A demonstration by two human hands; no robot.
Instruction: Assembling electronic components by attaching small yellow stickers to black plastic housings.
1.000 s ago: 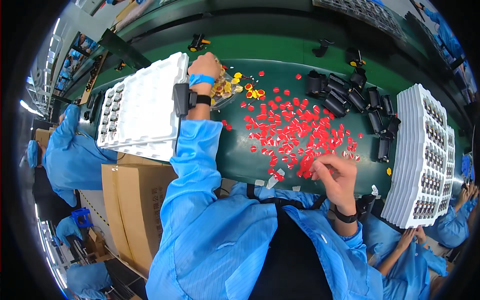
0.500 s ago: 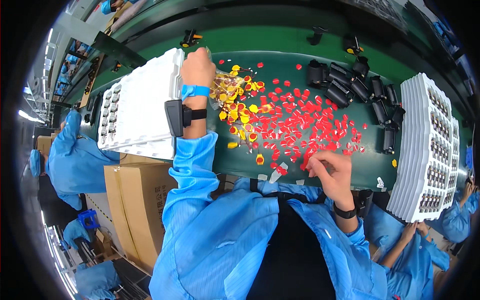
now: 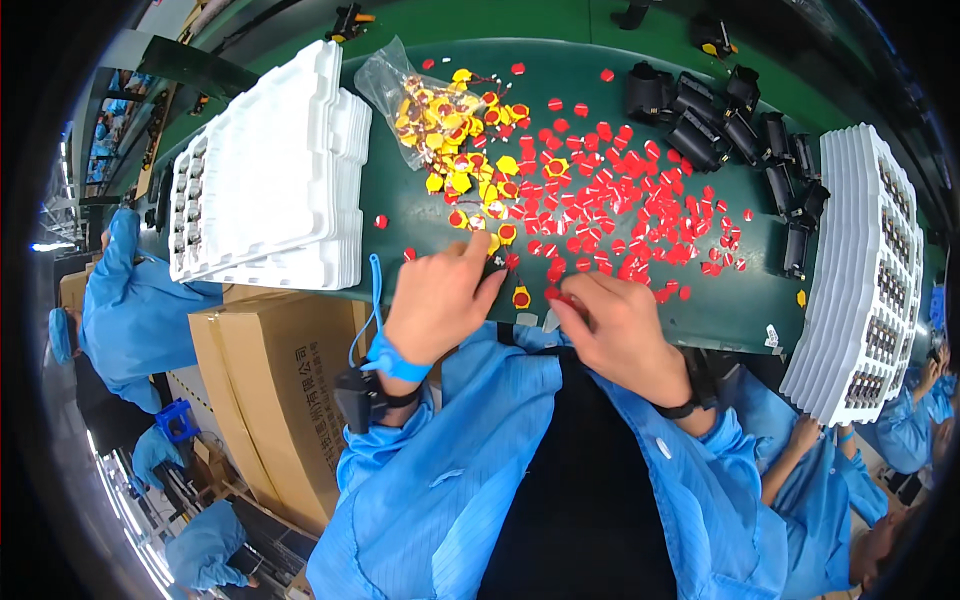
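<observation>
Head view: seemingly picking at yellow discs (image 3: 461,182) with spread left hand (image 3: 436,302), curled right hand (image 3: 625,325) by red discs (image 3: 630,265) — cannot tell if gripping. Next, needs a light pinch.

Smooth, dark green worktop (image 3: 745,308) spans the middle, far edge bowed by the lens. Beyond it, a flat, brighter green surface (image 3: 555,20) along the top. Upper left: thick dark beam (image 3: 200,65) set at a slant. Lighting: bright white strip light (image 3: 52,247) at left rim; more lights lower down, in a curving row. Grey floor (image 3: 200,380) at left, crossed by yellow-and-black striped tape. Large brown cardboard box (image 3: 250,400) just beside the worktop's near left; blue plastic piece (image 3: 177,421) farther left, stool or crate unclear.
</observation>
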